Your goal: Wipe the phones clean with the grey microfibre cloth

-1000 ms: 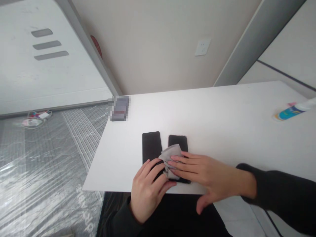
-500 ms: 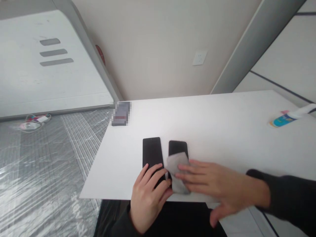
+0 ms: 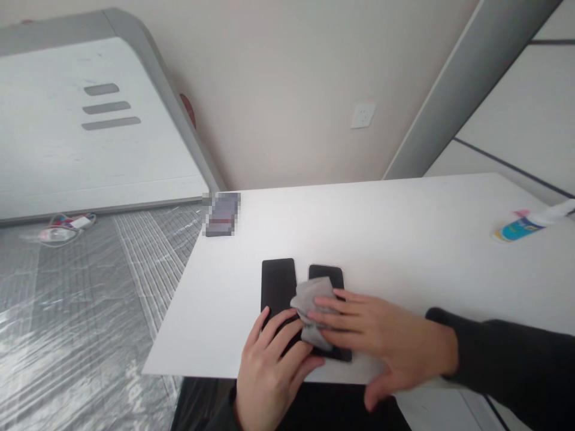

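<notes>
My right hand [image 3: 381, 326] lies flat, fingers stretched out and thumb apart, pressing a crumpled grey cloth [image 3: 314, 296] onto the smaller phone [image 3: 326, 272]. That phone has a dark screen, and the cloth and fingers hide its middle. My left hand [image 3: 272, 362] rests with spread fingers over the lower part of a larger black phone [image 3: 278, 281], to the left of the smaller one. Its thumb and index finger reach toward the smaller phone's lower left side, touching or close to the cloth. Both phones lie side by side near the table's front edge.
On the white table [image 3: 381, 227], a pixelated dark box-like item [image 3: 223, 214] sits at the back left corner. A white and blue spray bottle [image 3: 521, 228] lies at the right. Behind is a wall with a socket [image 3: 363, 115]; cables [image 3: 67, 227] lie on the plastic-covered floor.
My right hand has slid the cloth to the left across the smaller phone, uncovering its lower right corner. My left hand stays on the larger phone. The view has tilted up slightly.
</notes>
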`<state>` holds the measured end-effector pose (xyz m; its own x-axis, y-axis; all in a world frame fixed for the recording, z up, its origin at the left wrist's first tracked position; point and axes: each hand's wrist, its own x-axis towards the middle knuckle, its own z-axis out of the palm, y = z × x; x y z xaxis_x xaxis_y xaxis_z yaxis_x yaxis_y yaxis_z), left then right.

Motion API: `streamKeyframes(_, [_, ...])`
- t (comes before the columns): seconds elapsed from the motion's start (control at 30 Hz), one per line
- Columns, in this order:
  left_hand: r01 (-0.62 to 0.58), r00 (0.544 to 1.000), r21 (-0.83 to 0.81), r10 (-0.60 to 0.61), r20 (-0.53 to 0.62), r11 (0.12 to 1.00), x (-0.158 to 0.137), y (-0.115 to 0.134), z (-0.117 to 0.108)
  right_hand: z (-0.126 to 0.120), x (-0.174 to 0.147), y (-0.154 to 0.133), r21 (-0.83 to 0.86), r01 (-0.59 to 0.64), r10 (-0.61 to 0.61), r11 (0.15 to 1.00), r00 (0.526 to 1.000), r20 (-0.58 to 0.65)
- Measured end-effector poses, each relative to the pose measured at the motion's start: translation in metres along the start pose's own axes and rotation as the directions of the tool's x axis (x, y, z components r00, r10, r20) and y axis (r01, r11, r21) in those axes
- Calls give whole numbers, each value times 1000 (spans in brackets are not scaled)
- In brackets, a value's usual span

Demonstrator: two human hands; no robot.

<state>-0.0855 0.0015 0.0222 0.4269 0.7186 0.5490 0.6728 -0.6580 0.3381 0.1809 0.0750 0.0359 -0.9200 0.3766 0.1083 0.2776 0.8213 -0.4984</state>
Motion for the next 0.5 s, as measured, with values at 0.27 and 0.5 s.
streamKeyframes(0.27, [27,1000,13,-27,-8,1000,0,1,0,4,0,-12,-19,-26,27,999,999,43])
streamKeyframes(0.5, [52,998,25,-52,-19,998,-4,1,1,24,-26,-28,-66,59,-77,996,950,-303])
